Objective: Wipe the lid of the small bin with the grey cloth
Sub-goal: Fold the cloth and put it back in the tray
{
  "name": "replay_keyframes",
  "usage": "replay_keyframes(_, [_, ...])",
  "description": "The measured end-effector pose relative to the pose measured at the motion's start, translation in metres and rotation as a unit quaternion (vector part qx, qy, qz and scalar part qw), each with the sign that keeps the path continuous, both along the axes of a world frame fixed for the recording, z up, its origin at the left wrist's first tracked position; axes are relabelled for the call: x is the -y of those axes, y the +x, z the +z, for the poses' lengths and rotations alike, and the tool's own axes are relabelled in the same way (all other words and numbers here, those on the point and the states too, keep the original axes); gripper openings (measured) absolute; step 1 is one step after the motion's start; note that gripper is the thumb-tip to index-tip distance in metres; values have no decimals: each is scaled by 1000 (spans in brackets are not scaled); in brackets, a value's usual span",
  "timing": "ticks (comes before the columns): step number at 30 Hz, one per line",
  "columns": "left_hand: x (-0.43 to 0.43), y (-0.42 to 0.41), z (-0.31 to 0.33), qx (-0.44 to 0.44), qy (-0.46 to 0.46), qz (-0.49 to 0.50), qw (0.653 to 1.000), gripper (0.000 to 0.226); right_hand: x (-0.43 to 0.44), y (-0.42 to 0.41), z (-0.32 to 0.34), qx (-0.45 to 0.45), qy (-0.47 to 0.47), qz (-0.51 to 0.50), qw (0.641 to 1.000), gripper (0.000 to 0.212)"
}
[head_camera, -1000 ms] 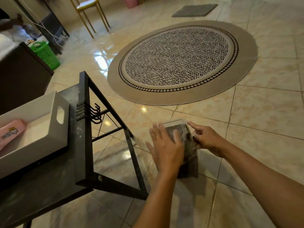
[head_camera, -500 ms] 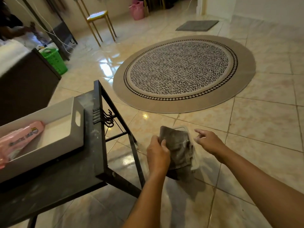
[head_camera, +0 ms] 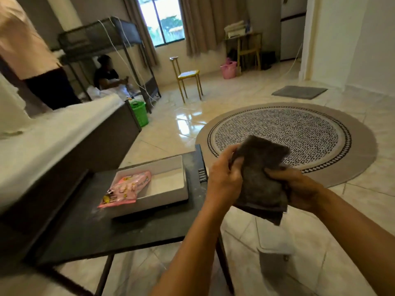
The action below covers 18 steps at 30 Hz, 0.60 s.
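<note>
Head view: since the earlier frame the cloth [head_camera: 259, 176] has been lifted off the lid and is now held up at chest height, above the floor. It is gripped by the left hand [head_camera: 224, 178] and right hand [head_camera: 299, 189], both closed on it. The cloth is dark grey, folded and rumpled. The bin [head_camera: 274, 248] is seen blurred on the tiles below.

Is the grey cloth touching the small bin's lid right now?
Apart. The head view shows the grey cloth lifted between the left hand and right hand, with floor tile visible between it and the small bin below.
</note>
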<state>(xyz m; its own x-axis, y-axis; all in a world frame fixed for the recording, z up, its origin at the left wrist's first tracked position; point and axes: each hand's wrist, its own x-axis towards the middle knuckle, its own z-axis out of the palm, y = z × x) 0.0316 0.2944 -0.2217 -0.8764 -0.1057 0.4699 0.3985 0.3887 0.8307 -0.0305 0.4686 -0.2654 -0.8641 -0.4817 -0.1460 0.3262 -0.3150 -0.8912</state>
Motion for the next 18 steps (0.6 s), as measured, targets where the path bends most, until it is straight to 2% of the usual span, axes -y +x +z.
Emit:
replay_keyframes(4, [72, 17, 33, 49, -40, 132, 989, 11, 63, 8, 61, -127, 117, 21, 985, 24])
replay_keyframes(8, [146, 26, 45, 128, -101, 233, 959, 14, 134, 5, 95, -209, 213, 30, 954, 25])
replay_keyframes(11, [193, 17, 49, 164, -170, 287, 929, 6, 184, -6, 98, -255, 281, 37, 925, 36])
replay_keyframes(14, [224, 3, 50, 196, -259, 335, 884, 4, 222, -20, 87, -283, 340, 32, 896, 41])
replay_keyframes(18, [246, -17, 43, 245, -323, 314, 858, 10, 251, -34, 64, -319, 441, 45, 838, 56])
